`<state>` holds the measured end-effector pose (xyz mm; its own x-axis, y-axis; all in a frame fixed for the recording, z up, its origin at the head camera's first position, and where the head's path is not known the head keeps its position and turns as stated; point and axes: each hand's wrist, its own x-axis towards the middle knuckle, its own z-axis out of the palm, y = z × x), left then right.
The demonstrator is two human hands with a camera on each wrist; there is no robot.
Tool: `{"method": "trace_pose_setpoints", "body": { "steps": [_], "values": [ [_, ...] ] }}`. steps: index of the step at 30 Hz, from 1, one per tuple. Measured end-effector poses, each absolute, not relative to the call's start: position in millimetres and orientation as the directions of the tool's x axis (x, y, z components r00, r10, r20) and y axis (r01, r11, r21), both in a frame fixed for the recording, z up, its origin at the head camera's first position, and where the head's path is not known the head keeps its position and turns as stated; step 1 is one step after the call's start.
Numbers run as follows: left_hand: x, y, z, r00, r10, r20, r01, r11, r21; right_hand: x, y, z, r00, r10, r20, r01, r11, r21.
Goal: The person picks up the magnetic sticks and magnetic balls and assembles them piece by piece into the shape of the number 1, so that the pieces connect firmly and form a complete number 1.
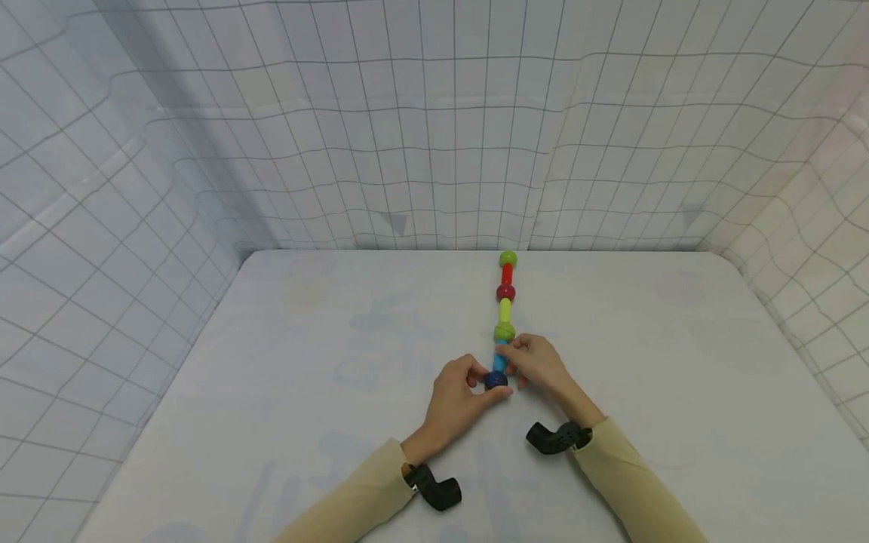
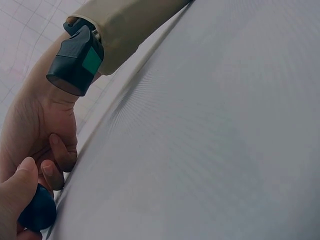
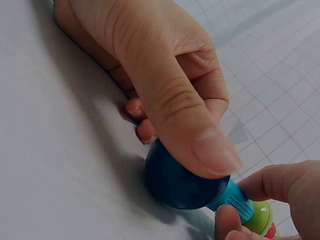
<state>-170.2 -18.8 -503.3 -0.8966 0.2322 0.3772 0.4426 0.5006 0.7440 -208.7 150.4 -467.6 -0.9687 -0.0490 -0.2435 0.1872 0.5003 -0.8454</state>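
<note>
A chain of coloured balls and short rods lies on the table, running away from me in the head view. At its near end is a dark blue ball (image 1: 496, 380), which my left hand (image 1: 456, 396) pinches between thumb and fingers. My right hand (image 1: 539, 363) pinches the light blue rod (image 1: 500, 360) joined to that ball. Beyond come a lime green ball (image 1: 505, 332), a yellow-green rod (image 1: 505, 311), a dark red ball (image 1: 505, 292), a red rod (image 1: 507, 274) and a green ball (image 1: 508, 259). In the right wrist view, my left thumb lies across the blue ball (image 3: 182, 182).
The white table (image 1: 326, 317) has faint marks on its surface. White grid-patterned curtains (image 1: 434, 136) hang behind it and at both sides. A black wrist camera (image 1: 434, 489) is strapped to the left wrist, another black wrist camera (image 1: 557, 437) to the right.
</note>
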Motion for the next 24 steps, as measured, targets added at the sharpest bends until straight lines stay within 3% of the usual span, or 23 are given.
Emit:
{"method": "trace_pose_setpoints", "body": {
  "steps": [24],
  "values": [
    [-169.3,-18.5,-502.5,-0.895,0.251,0.369,0.446,0.498,0.744,-210.6,153.4,-472.2,-0.968,-0.074,-0.238,0.172,0.492,-0.853]
  ]
}}
